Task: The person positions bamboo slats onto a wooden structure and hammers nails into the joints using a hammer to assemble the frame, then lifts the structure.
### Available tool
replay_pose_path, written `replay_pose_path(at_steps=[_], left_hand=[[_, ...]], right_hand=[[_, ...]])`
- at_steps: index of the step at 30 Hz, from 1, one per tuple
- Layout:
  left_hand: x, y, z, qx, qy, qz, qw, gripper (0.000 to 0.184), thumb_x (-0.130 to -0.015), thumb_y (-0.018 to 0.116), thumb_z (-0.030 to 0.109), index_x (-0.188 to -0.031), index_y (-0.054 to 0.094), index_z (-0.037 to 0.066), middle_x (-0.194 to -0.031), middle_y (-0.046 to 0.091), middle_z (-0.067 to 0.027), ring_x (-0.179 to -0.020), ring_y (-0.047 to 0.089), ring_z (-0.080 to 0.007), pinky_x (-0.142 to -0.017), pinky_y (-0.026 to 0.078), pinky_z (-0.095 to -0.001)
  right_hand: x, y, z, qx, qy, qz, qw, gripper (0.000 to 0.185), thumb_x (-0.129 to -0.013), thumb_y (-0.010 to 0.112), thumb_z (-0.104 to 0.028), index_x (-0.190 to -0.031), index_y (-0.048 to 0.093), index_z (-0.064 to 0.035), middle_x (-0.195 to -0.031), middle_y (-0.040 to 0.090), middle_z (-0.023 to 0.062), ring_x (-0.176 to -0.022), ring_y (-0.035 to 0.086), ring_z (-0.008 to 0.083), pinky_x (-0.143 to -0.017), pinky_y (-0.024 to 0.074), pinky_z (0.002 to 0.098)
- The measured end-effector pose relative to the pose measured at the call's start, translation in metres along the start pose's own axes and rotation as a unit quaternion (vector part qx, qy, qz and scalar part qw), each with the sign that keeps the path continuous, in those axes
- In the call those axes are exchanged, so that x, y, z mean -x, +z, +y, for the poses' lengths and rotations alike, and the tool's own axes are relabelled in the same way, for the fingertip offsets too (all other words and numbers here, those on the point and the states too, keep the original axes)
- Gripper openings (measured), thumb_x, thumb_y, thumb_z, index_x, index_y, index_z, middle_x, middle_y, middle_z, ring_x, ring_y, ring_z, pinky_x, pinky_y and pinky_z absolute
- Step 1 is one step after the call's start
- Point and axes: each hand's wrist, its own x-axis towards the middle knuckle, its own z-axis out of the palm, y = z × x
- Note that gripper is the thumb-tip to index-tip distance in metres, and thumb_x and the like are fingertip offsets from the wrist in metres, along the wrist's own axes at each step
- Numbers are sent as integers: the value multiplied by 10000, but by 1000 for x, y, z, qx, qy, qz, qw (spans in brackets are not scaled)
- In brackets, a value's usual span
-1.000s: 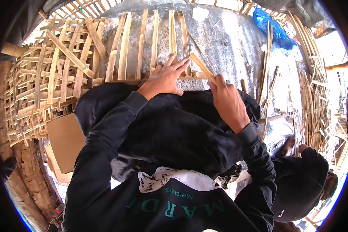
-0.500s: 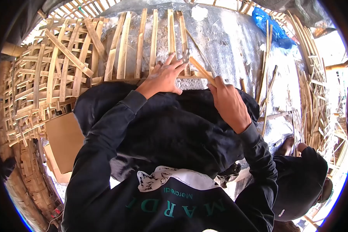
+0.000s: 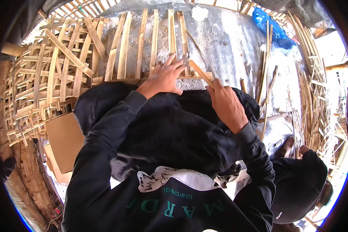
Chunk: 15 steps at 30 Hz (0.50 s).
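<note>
My right hand (image 3: pixel 229 103) is wrapped round the wooden handle of a hammer (image 3: pixel 202 73). The grey hammer head, partly blurred, is over a bamboo slat (image 3: pixel 183 36) near its lower end. Beside it, my left hand (image 3: pixel 163 78) lies with fingers spread over the lower ends of neighbouring slats, fingertips close to the hammer head. Whether a nail is there is too small to make out. Several upright bamboo slats (image 3: pixel 141 44) stand side by side, their near ends on a crosswise bamboo strip (image 3: pixel 199 75) just in front of my knees.
A woven bamboo panel (image 3: pixel 46 63) lies on the left, with a cardboard box (image 3: pixel 65 143) below it. Silvery sheeting (image 3: pixel 228 38) covers the ground ahead. Blue plastic (image 3: pixel 272 29) and long bamboo strips (image 3: pixel 311 77) are at right. Another person in black (image 3: pixel 299 183) sits close at lower right.
My right hand has shifted slightly left, and the hammer handle now tilts a little more steeply. My left hand stays almost in place. The person at right has leaned slightly.
</note>
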Motion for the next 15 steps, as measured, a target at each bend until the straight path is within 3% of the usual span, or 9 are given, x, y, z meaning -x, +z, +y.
replay_pose_path(at_steps=[2, 6, 9, 11, 15], left_hand=[[2, -6, 5, 4, 6, 19, 1000, 1210, -657, 910, 467, -1639, 284, 138, -1689, 299, -44, -1588, 125, -386, -1130, 329, -773], [1, -7, 5, -3, 13, 21, 1000, 1276, -647, 916, 470, -1666, 208, 174, -1719, 238, -28, -1585, 138, -393, -1127, 330, -776], [0, -10, 6, 12, 10, 17, 1000, 1234, -630, 922, 476, -1635, 293, 134, -1690, 297, -59, -1580, 152, -402, -1111, 344, -779], [-1, -2, 1, -7, 2, 4, 1000, 1171, -636, 922, 454, -1602, 360, 103, -1707, 251, -19, -1569, 172, -411, -1087, 376, -768], [-2, 7, -5, -15, 4, 6, 1000, 1137, -639, 922, 459, -1582, 398, 102, -1707, 250, -32, -1570, 171, -412, -1094, 370, -766]], right_hand=[[-9, -18, -14, -30, 24, 10, 999, 257, -1057, 594, -226, -1047, 513, 17, -651, 613, 256, -613, 630, 480, -551, 489, 562], [-17, -23, -22, -106, 47, 67, 991, 244, -1049, 607, -194, -1046, 482, 16, -679, 623, 286, -633, 626, 502, -534, 478, 561], [-6, 7, -10, -113, 66, 50, 990, 247, -1054, 598, -195, -1059, 476, 19, -665, 610, 290, -627, 630, 490, -519, 481, 553], [14, 28, 6, -4, 16, -2, 1000, 265, -1062, 583, -224, -1052, 492, 25, -666, 603, 290, -648, 630, 483, -542, 489, 556], [10, 11, -3, -8, 7, -2, 1000, 289, -1067, 572, -251, -1041, 507, 30, -684, 610, 293, -673, 632, 482, -565, 489, 565]])
